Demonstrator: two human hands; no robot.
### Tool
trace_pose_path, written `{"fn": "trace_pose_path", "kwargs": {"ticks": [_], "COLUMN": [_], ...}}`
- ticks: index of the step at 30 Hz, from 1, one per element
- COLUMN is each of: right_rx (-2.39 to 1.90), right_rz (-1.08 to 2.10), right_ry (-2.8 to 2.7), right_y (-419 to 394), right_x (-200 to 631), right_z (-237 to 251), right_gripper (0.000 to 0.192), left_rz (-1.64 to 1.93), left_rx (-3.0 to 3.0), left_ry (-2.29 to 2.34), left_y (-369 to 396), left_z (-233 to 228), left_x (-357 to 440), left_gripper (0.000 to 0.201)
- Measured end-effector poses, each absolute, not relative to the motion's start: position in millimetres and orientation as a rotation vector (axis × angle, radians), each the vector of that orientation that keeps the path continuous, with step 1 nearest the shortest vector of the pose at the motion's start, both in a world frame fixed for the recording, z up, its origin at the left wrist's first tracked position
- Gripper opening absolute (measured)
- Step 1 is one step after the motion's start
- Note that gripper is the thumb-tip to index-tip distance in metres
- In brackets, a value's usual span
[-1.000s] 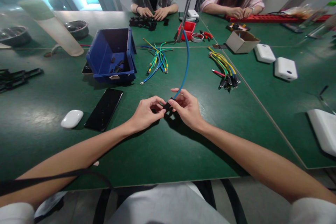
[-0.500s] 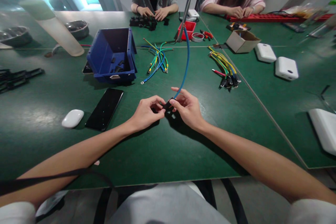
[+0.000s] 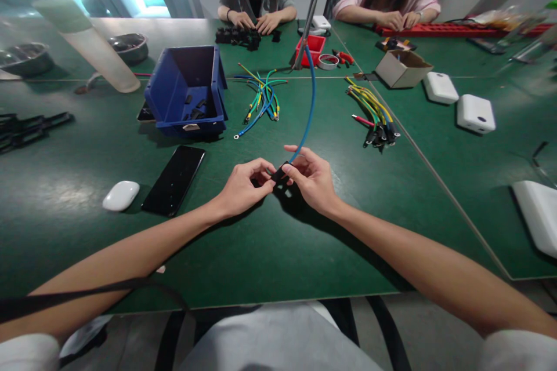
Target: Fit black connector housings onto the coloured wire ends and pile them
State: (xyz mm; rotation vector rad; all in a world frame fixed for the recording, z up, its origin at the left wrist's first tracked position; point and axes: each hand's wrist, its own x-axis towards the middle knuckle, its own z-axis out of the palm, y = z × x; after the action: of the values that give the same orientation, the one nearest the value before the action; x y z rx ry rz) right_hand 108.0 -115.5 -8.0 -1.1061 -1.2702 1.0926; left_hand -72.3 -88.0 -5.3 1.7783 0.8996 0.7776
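Hands meet low over the green bench: left hand and right hand both pinch a small black connector between fingertips, the blue wire arching up and away from it. The connector looks like light, hard plastic, best gripped by its flat sides; the wire is springy and thin, best held close to its end. Left lie a glossy phone and a smooth white mouse. Farther off sit a blue bin, loose wires and a wired bundle.
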Motion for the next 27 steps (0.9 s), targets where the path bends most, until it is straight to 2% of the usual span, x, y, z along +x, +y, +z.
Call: {"fn": "trace_pose_path", "kwargs": {"ticks": [10,19,27], "right_rx": [-1.076,-1.105,-1.119], "right_rz": [1.104,1.068,1.087], "right_ry": [-1.294,-1.283,-1.302], "right_y": [-116.2,-115.4,-115.4], "right_x": [107.0,108.6,108.2], "right_z": [-7.2,-10.1,-8.1], "right_gripper": [0.037,0.039,0.041], "left_rz": [0.767,0.768,0.735], "left_rx": [1.816,1.854,1.853], "left_ry": [0.917,0.866,0.922], "left_y": [-89.1,-88.4,-88.0], "left_z": [-1.8,-4.7,-1.3], "left_x": [-71.5,-72.0,-71.9], "left_gripper": [0.010,0.017,0.015]}}
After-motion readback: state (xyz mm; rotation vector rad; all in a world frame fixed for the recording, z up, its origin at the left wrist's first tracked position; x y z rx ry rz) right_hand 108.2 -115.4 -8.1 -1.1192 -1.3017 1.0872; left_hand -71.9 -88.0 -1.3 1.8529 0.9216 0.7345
